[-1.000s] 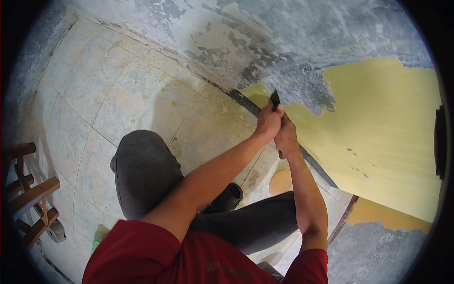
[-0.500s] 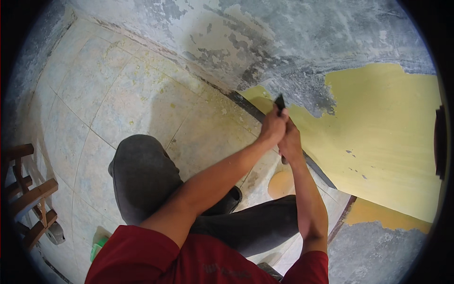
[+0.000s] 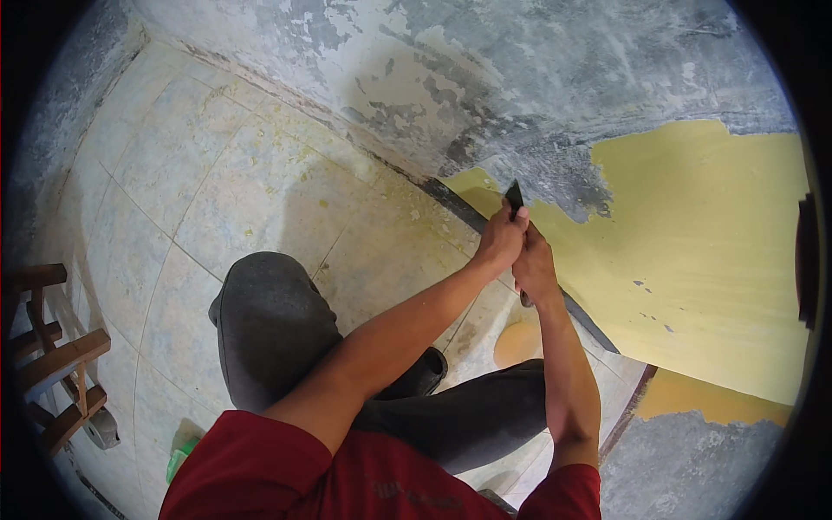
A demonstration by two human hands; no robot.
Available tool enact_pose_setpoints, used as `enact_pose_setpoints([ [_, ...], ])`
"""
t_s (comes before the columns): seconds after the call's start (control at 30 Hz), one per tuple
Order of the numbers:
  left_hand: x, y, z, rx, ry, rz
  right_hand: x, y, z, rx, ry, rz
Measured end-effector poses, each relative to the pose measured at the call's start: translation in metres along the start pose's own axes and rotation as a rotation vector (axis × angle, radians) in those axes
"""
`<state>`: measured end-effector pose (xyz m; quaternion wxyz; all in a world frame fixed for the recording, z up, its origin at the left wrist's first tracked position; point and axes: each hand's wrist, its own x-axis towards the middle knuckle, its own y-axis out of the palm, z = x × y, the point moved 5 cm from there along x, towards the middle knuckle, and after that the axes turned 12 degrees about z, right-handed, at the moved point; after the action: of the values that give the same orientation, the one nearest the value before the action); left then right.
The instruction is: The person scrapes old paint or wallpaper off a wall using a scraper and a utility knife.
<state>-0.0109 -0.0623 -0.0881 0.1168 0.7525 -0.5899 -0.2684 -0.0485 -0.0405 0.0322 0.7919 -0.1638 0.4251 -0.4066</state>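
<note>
Both my hands are closed round one scraper (image 3: 515,196), whose dark blade points up toward the wall. My left hand (image 3: 501,239) grips it just below the blade. My right hand (image 3: 536,267) wraps the handle close behind, and the handle's end shows beneath it. The blade's tip is at the lower part of the wall, by the edge between yellow paint (image 3: 685,225) and bare grey wall (image 3: 555,178). Whether the tip touches the surface I cannot tell. Most of the handle is hidden by my fingers.
Pale floor tiles (image 3: 217,199) carry scattered yellow paint flakes. A dark skirting strip (image 3: 455,204) runs along the wall's foot. Wooden furniture (image 3: 69,360) stands at the far left, with a green object (image 3: 180,458) near my left sleeve. An orange round thing (image 3: 517,345) lies by my leg.
The scraper and both hands sit slightly lower in the picture, while the whole view has shifted a little. My grip on the scraper looks the same.
</note>
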Motion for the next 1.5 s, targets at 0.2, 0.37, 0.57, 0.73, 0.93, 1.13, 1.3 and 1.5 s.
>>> enact_pose_setpoints([
  [0.2,-0.010,0.008,-0.019,-0.029,-0.121,0.129,-0.002,-0.009,-0.009,-0.089,0.055,-0.002],
  [0.37,-0.009,0.008,-0.032,0.068,-0.128,0.134,0.007,-0.017,-0.021,-0.074,0.018,0.011],
  [0.57,-0.004,-0.003,-0.023,0.276,-0.010,-0.079,0.006,-0.006,0.001,-0.024,-0.043,0.060],
  [0.73,0.003,-0.017,-0.015,0.107,-0.050,-0.010,0.036,0.005,-0.025,-0.311,-0.169,-0.015],
  [0.93,-0.040,0.030,-0.030,-0.144,-0.014,0.061,-0.008,-0.016,-0.040,0.050,-0.079,-0.014],
  [1.13,-0.033,0.017,-0.039,0.041,-0.060,-0.001,0.013,-0.013,-0.053,-0.243,-0.306,-0.086],
  [1.3,-0.042,0.018,-0.040,0.178,-0.093,-0.029,0.007,-0.009,-0.045,-0.284,-0.224,-0.116],
  [1.5,-0.026,0.007,-0.033,0.053,-0.096,-0.031,0.025,-0.002,-0.040,-0.561,-0.104,-0.104],
])
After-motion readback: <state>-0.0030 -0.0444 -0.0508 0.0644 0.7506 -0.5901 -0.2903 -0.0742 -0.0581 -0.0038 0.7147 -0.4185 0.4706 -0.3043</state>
